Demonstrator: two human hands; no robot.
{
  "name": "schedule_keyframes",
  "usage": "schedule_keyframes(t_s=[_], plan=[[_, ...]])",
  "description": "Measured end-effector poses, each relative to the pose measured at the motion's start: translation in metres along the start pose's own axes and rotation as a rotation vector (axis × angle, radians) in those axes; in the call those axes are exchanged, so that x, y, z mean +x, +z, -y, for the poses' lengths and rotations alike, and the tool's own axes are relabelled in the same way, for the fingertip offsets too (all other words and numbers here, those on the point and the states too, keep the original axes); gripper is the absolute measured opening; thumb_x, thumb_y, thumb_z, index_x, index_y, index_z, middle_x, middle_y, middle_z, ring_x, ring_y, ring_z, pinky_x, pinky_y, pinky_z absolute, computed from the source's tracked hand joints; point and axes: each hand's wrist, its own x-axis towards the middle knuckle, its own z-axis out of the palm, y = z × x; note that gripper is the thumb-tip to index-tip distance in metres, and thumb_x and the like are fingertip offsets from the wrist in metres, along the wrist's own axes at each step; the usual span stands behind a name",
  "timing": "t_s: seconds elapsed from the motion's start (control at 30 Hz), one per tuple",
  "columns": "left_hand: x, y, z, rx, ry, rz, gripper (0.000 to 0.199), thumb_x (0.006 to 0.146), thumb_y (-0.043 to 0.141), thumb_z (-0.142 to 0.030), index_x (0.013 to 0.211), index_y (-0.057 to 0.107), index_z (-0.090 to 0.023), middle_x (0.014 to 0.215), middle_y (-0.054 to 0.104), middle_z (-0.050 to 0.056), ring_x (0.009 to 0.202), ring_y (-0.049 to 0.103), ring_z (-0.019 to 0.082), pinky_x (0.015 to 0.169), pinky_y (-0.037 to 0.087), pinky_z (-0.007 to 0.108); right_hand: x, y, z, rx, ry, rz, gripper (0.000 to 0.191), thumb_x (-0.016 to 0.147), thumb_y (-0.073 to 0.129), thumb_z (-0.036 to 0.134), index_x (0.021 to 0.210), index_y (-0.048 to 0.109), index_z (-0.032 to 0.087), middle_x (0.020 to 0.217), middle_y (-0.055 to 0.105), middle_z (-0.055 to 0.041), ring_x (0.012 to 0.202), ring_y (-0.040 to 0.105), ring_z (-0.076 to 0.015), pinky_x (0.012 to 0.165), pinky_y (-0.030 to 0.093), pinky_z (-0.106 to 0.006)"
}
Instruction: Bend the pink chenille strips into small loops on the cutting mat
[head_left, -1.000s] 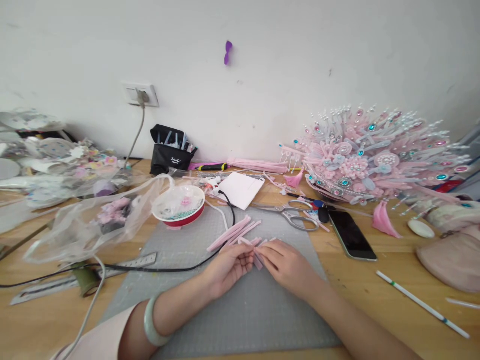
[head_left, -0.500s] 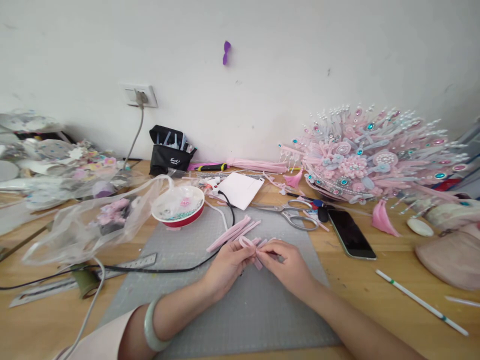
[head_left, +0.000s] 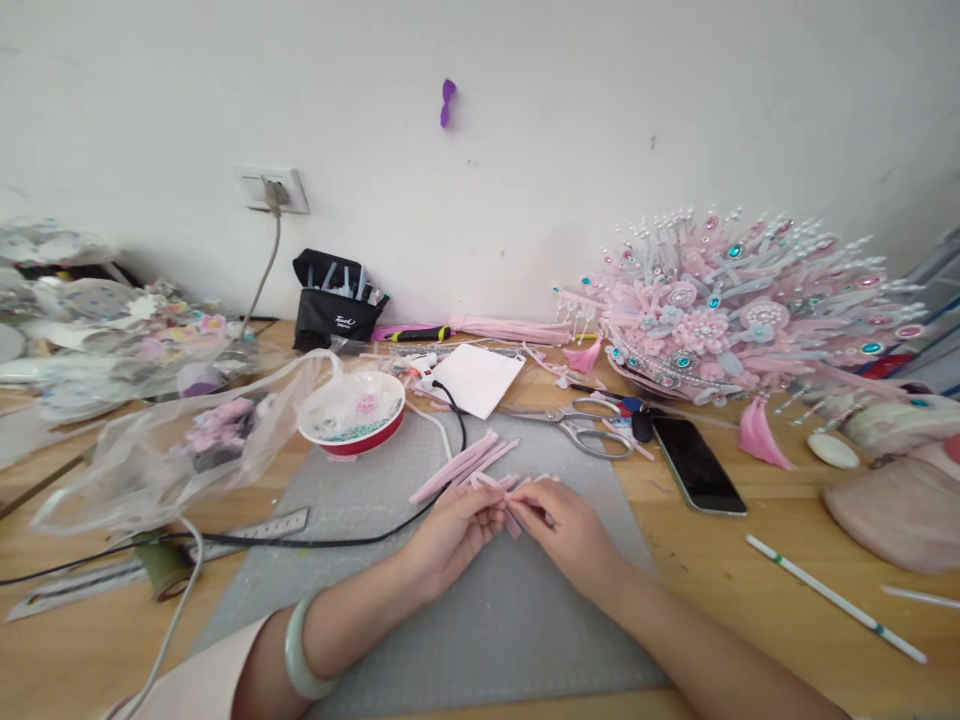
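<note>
Over the grey cutting mat, my left hand pinches a looped pink chenille stem between thumb and fingers. My right hand meets it fingertip to fingertip, pinching the same stem on the right side. The ends of the stem are mostly hidden by the fingers. Several more pink stem pieces lie on the mat just behind the hands, including a bundle at the upper left of them. A pale green bangle is on the left wrist.
Scissors, a white card and a red-rimmed bowl of beads lie behind the hands. A phone and a large beaded pink headdress are to the right. A black cable, ruler and plastic bag lie left.
The stem's loop has tipped lower and leftward, and the fingertips have shifted slightly. Both hands keep their pinch. The whole view has moved a little.
</note>
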Motion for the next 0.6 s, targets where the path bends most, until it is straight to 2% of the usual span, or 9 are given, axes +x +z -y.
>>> schedule_keyframes(t_s=[0.1,0.27,0.33,0.47,0.53,0.6], plan=[[0.0010,-0.0016,0.0009,-0.057,-0.085,-0.018,0.009,0.071,0.058,-0.012,0.063,0.062,-0.011,0.061,0.059,0.002,0.057,0.053,0.008,0.062,0.044,0.020,-0.0016,-0.0038,-0.0059,-0.252,-0.238,0.044,0.015,0.087,0.043,0.020,0.088,0.058,0.020,0.085,0.061,-0.0048,0.083,0.055,-0.0170,0.078,0.043,-0.031],[0.0028,-0.0036,0.0019,-0.073,-0.100,-0.015,0.008,0.070,0.059,-0.011,0.063,0.062,-0.011,0.060,0.058,0.002,0.056,0.053,0.008,0.061,0.044,0.020,-0.0026,-0.0067,-0.0072,-0.381,-0.354,0.065,0.021,0.089,0.036,0.019,0.095,0.056,0.015,0.087,0.060,-0.0080,0.084,0.054,-0.0182,0.079,0.044,-0.033],[0.0031,-0.0040,0.0021,-0.054,-0.064,-0.005,0.007,0.070,0.060,-0.012,0.064,0.062,-0.011,0.061,0.058,0.002,0.058,0.052,0.008,0.061,0.043,0.020,-0.0023,-0.0053,-0.0053,-0.336,-0.316,0.076,0.021,0.089,0.036,0.020,0.093,0.056,0.015,0.088,0.059,-0.0090,0.084,0.053,-0.0194,0.080,0.043,-0.035],[0.0032,-0.0031,0.0010,0.021,0.052,0.033,0.009,0.071,0.061,-0.013,0.062,0.062,-0.012,0.061,0.058,0.000,0.058,0.050,0.007,0.060,0.039,0.018,0.0010,-0.0015,-0.0014,-0.137,-0.086,0.104,0.017,0.086,0.039,0.020,0.083,0.055,0.017,0.085,0.058,-0.0091,0.084,0.050,-0.0218,0.081,0.039,-0.040],[0.0030,-0.0019,0.0000,0.066,0.098,0.062,0.011,0.070,0.062,-0.013,0.060,0.061,-0.012,0.058,0.058,0.000,0.057,0.050,0.008,0.060,0.039,0.020,0.0032,-0.0011,0.0001,-0.069,-0.010,0.116,0.016,0.085,0.040,0.021,0.077,0.054,0.018,0.079,0.056,-0.0066,0.080,0.049,-0.0203,0.078,0.039,-0.039],[0.0027,-0.0008,-0.0008,0.101,0.125,0.094,0.013,0.071,0.061,-0.014,0.058,0.060,-0.013,0.057,0.059,0.000,0.057,0.051,0.009,0.064,0.039,0.022,0.0050,-0.0023,0.0011,0.022,0.061,0.161,0.021,0.086,0.039,0.024,0.071,0.052,0.018,0.071,0.053,-0.0030,0.070,0.049,-0.0163,0.070,0.041,-0.032]])
